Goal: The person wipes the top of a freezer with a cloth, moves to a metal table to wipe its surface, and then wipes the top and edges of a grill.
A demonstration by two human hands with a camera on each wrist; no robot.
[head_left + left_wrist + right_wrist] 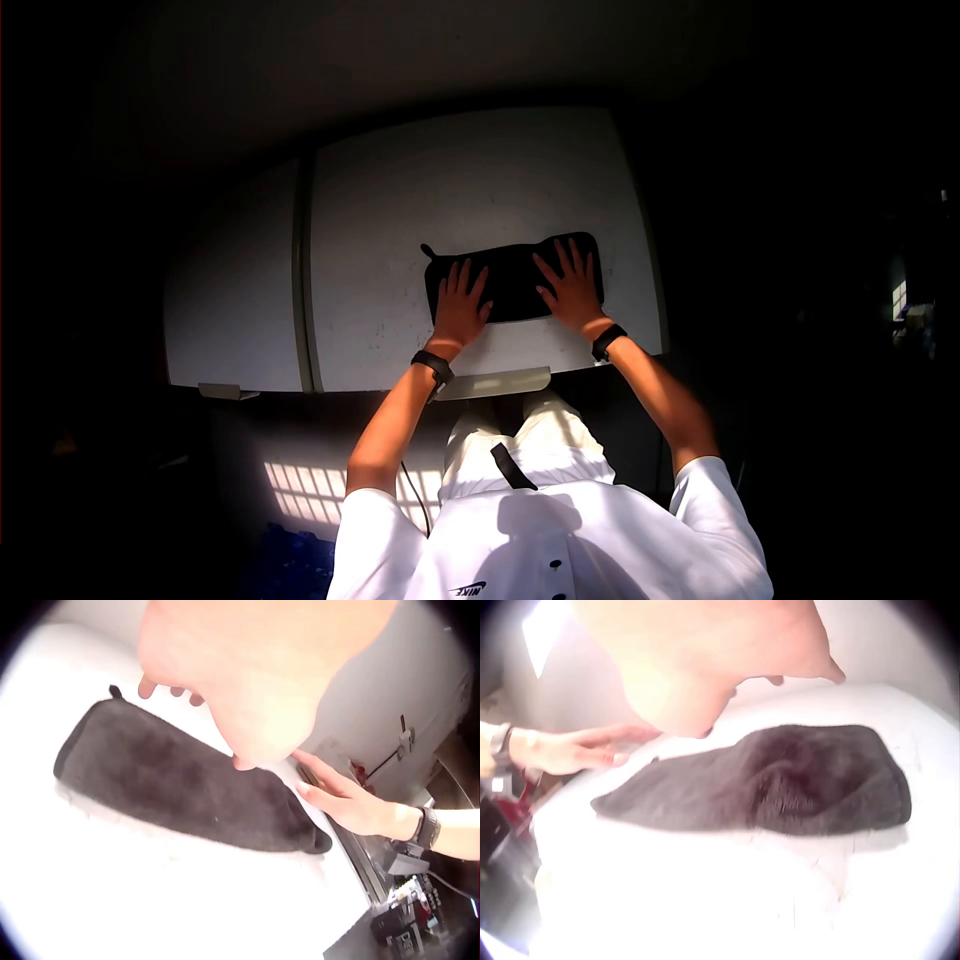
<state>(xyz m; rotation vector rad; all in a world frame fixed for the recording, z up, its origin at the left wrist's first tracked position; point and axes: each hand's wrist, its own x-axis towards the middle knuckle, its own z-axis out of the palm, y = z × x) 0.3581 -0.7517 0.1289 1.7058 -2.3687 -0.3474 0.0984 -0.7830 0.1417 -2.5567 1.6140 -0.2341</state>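
Note:
A dark folded cloth (515,285) with a small loop at its far left corner lies on the white table (380,210). My left hand (461,308) rests on its left part, fingers spread and straight. On the right part lies my right hand (575,292), its fingers also spread. The left wrist view shows the cloth (180,780) as a long flat strip below the hand. In the right wrist view the cloth (802,780) looks wrinkled at the end near the right hand (705,660).
A seam (304,270) divides the table from a white panel (235,280) at the left. Pale handles (495,384) stick out at the front edge. Something blue (290,562) is on the floor at the lower left. Black electronic items (401,930) appear beyond the table.

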